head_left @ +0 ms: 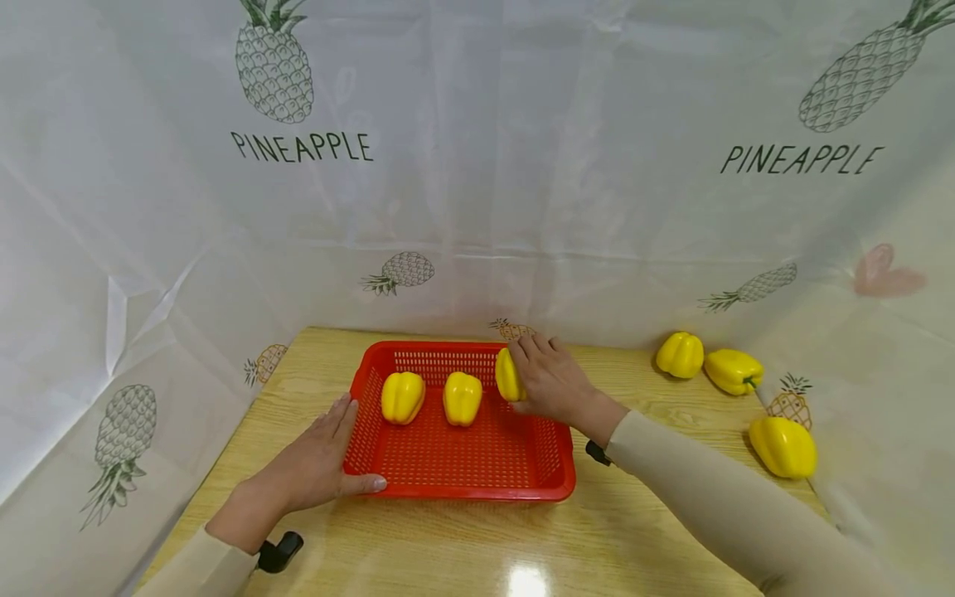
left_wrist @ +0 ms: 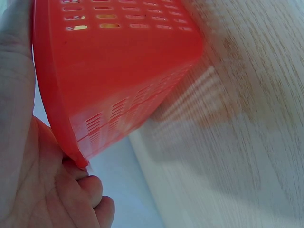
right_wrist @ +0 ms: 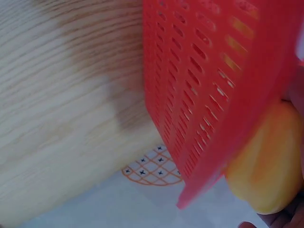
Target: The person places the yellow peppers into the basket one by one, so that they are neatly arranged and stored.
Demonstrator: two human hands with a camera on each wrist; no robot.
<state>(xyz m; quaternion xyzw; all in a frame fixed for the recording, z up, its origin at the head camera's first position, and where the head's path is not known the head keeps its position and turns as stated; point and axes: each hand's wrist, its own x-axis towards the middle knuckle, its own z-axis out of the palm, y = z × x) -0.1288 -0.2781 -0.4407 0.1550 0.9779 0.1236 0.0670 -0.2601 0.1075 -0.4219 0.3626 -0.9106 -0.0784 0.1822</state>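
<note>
Near the far edge of a wood-grained table, a red plastic basket contains two glossy, lobed yellow peppers at ten and twelve o'clock. At one o'clock, the right hand is clamped on a held pepper by the rim; whether it touches the basket, I cannot tell. At eight o'clock the left hand touches the rim, fingers straight, thumb apart. Toward three o'clock lie three loose peppers. Both wrist views add the basket's outer walls, pierced by oblong slots.
</note>
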